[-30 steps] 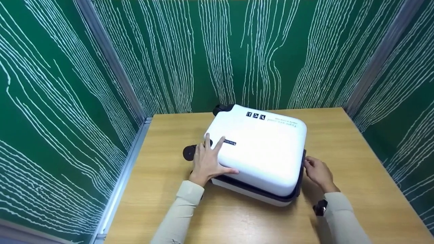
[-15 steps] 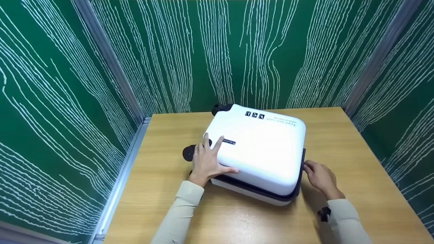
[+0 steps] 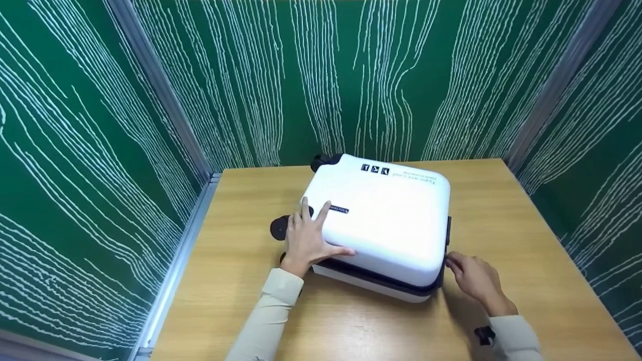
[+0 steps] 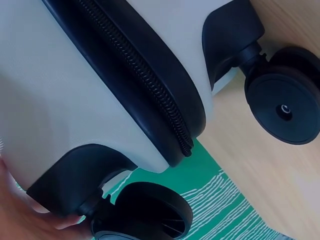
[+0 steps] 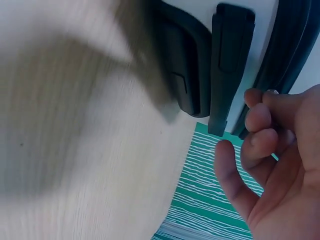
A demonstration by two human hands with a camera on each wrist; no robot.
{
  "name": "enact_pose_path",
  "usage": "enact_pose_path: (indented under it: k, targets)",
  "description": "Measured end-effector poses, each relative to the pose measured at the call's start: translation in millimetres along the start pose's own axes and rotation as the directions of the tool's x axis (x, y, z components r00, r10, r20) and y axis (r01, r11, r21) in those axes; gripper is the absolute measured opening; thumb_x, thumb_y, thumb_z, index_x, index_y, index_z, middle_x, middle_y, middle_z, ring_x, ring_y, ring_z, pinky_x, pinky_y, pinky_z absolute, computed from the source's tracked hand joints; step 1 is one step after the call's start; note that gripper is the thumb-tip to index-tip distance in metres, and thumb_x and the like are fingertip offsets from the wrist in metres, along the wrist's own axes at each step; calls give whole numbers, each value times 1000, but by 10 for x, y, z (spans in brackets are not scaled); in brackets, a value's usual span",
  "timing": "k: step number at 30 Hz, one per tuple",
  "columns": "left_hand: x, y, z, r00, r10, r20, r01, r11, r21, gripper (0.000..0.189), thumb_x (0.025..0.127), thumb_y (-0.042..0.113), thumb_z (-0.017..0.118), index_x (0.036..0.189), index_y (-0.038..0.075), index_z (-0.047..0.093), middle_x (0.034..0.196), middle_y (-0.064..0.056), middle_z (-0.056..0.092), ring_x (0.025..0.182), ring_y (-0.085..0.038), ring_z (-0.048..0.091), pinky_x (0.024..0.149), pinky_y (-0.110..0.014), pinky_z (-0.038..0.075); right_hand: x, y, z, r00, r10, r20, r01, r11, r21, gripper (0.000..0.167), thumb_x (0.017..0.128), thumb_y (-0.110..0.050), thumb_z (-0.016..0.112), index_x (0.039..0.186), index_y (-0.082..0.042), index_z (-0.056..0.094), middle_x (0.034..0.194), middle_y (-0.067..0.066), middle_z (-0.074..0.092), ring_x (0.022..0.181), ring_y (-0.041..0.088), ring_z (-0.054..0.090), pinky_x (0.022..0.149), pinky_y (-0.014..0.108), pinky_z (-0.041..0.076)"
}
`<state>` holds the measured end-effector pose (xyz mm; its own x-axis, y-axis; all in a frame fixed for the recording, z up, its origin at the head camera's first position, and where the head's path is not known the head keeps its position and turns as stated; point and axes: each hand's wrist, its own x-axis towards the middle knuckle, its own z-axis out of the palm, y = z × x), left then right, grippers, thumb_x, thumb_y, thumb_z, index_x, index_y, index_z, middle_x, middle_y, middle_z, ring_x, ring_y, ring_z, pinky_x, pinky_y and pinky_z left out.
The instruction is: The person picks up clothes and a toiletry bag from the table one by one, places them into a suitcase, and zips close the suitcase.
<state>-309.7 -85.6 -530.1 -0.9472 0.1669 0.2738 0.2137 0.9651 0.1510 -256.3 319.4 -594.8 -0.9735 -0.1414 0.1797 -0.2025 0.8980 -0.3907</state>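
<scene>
A white hard-shell suitcase with a dark zipper band lies flat on the wooden table, its wheels toward the left. My left hand rests spread over the wheel-end corner, fingers on the top shell and thumb along the near edge. In the left wrist view, the zipper runs round the wheel end and looks closed there. At the opposite end my right hand pinches a small zipper pull between thumb and forefinger; most of the pull is hidden. Close by, a black carry handle shows in the right wrist view.
Black wheels stick out past the suitcase's left end. Wooden table surrounds the suitcase. Green panels with white wavy lines stand behind and at both sides, joined by grey metal posts.
My right hand has moved along the suitcase's right end toward the near corner, with the zipper pull pinched. My left hand and the suitcase stay about where they were.
</scene>
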Motion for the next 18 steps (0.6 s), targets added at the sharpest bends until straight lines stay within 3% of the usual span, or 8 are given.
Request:
enact_pose_path:
  k: [5, 8, 12, 18]
  targets:
    - [-14, 17, 3, 1000, -7, -10, 7, 1000, -13, 137, 46, 110, 45, 162, 39, 26, 167, -25, 21, 141, -49, 45, 113, -64, 39, -197, -73, 24, 998, 24, 51, -26, 999, 29, 10, 101, -16, 61, 99, -15, 71, 71, -4, 63, 57, 13, 47, 51, 31, 33]
    - [-22, 30, -3, 1000, -13, -19, 13, 1000, -27, 137, 45, 109, 47, 161, 39, 27, 167, -25, 21, 140, -48, 45, 113, -63, 40, -270, -106, 49, 998, 37, 42, -39, 998, 43, 10, 101, -16, 60, 100, -15, 70, 70, -5, 62, 56, 13, 47, 51, 31, 33]
    - [-29, 56, -12, 1000, -23, 5, 23, 999, -41, 138, 45, 110, 45, 162, 39, 25, 169, -24, 18, 142, -49, 43, 115, -64, 38, -286, -126, 65, 997, 77, 24, -78, 994, 72, 13, 102, -19, 59, 102, -15, 71, 75, -2, 67, 59, 14, 49, 54, 31, 34]
    - [-20, 63, -45, 998, -28, 59, 31, 998, -50, 136, 47, 110, 44, 162, 41, 22, 170, -22, 13, 146, -49, 37, 116, -64, 37, -254, -96, 73, 987, 143, 74, -152, 978, 144, 20, 105, -23, 54, 107, -14, 72, 83, 4, 70, 66, 17, 53, 58, 33, 35]
